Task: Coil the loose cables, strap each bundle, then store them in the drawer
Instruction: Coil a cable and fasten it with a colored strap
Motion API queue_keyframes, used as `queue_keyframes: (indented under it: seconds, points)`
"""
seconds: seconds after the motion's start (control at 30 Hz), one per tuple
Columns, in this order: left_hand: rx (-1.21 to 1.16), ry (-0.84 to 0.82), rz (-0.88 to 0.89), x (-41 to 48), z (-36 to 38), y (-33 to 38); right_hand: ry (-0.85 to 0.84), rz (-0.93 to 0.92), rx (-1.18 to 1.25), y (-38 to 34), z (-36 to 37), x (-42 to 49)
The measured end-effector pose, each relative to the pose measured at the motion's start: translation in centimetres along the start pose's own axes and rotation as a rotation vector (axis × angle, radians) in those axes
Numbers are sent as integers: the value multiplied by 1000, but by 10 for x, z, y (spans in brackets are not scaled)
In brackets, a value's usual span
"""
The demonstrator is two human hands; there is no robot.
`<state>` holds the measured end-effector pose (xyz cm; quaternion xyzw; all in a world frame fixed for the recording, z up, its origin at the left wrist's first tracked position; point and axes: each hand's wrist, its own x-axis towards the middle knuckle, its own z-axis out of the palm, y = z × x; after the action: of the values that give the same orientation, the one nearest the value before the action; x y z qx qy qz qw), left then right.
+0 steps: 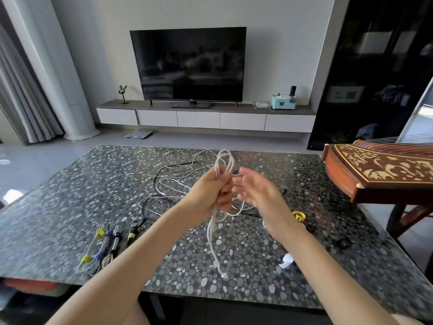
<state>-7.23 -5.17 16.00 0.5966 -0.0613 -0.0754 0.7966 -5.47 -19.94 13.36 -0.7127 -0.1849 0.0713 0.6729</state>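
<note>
My left hand (214,192) grips a white cable (223,160) folded into loops above the pebble-patterned table (70,195). The loops stick up over my fist and a tail with a plug (224,275) hangs down below. My right hand (257,193) is blurred just to the right of the fist, fingers spread; whether it touches the cable is unclear. Behind my hands lies a tangle of loose white and black cables (168,181). Several strapped bundles (103,247) with yellow, blue and black ties lie at the near left.
A yellow strap roll (299,216) and small dark items (343,242) lie right of my hands, a white scrap (287,261) nearer. A wooden zither (375,170) overhangs the table's right side. A TV cabinet with drawers (199,119) runs along the far wall.
</note>
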Motion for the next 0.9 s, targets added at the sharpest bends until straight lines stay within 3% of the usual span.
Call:
queue_keyframes:
  seconds: [0.1, 0.2, 0.27, 0.4, 0.47, 0.53, 0.6, 0.67, 0.73, 0.8, 0.9]
  points:
    - [-174, 120, 52, 11, -1, 3, -201, 142, 82, 25, 16, -16]
    - [-273, 253, 126, 20, 1, 7, -370, 146, 35, 35, 28, -31]
    - [-280, 360, 187, 24, -3, 11, -389, 109, -38, 40, 29, -38]
    - [39, 557, 370, 23, -31, 27, -172, 67, -208, 55, 9, -46]
    - [348, 593, 385, 22, -44, 30, -109, -21, -499, 58, -7, -48]
    - [708, 536, 318, 21, -46, 25, -108, -162, -850, 55, -18, -50]
    - [961, 383, 200, 19, -40, 14, -136, -359, -1022, 41, -19, -47]
    - [911, 176, 53, 12, -28, 3, -177, -560, -1041, 20, -17, -42]
    - [682, -16, -94, 3, -17, -3, -145, -661, -997, 0, -15, -36]
    - [572, -156, -163, -5, -10, -6, -50, -660, -979, -15, -17, -28]
    - [569, -187, -173, -14, 0, -9, 100, -625, -1028, -25, -19, -19]
